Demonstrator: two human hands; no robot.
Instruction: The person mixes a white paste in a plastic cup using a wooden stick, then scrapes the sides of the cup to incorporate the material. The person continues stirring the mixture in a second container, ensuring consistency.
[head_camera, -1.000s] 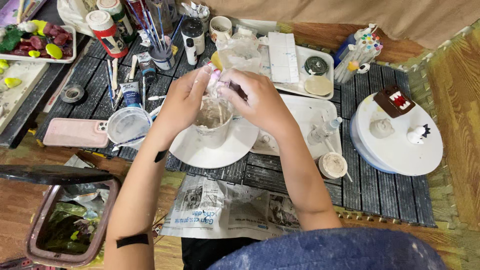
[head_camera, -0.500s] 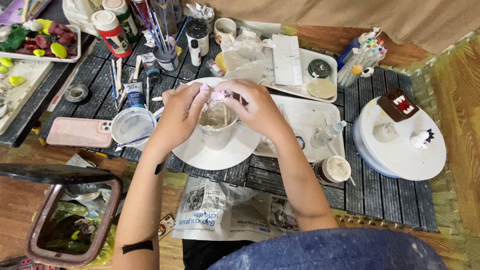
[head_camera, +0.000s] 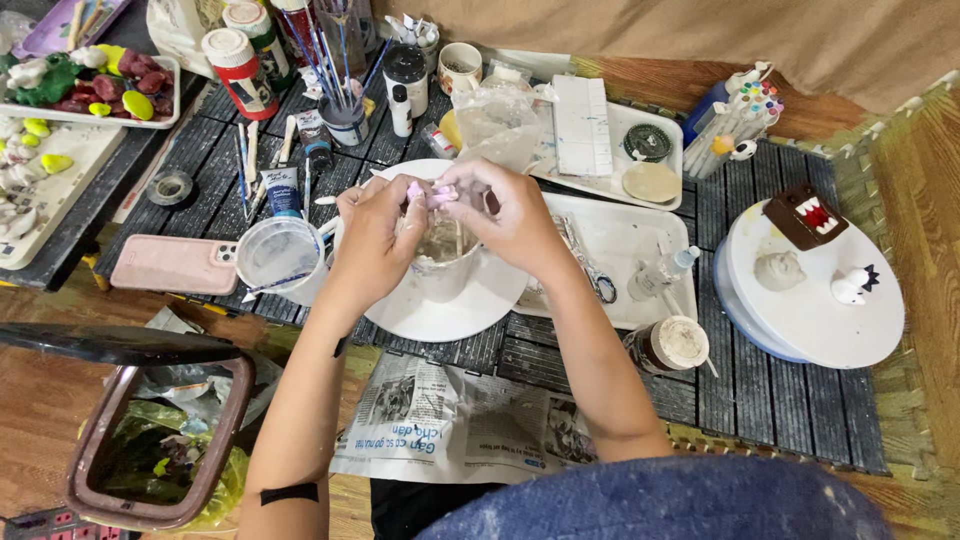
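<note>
Bin (head_camera: 160, 440) w/ yellow liner sits off the mat's near-left corner, beside a newspaper (head_camera: 450, 425) under the near edge. Phone (head_camera: 175, 263), pink, lies near the mat's left edge, w/ a plastic tub (head_camera: 280, 255) just right of it. Plate (head_camera: 450, 310), white, at mat centre carries a clear cup (head_camera: 440, 262).

Left hand (head_camera: 370, 245) wraps the cup's left side, fingers closed on it, fingertips pinching a small pink piece (head_camera: 430, 192) above the rim. Right hand (head_camera: 515, 215) meets it from the right, fingertips together on the same piece, something dark tucked in the palm; can't tell what.

Tray (head_camera: 640, 240), white, lies right of the plate w/ scissors (head_camera: 590, 275) and a small bottle (head_camera: 665, 270). Jar (head_camera: 672, 345) stands near the near edge. Turntable (head_camera: 815, 300) at the right edge holds a brown figure (head_camera: 805, 215).

Risks, as I judge: both hands press over the cup, so a hard tug could tip it on the plate and spill contents toward the newspaper. Pink piece could slip and drop into the cup. Right elbow is near the jar; a swing could knock it.
</note>
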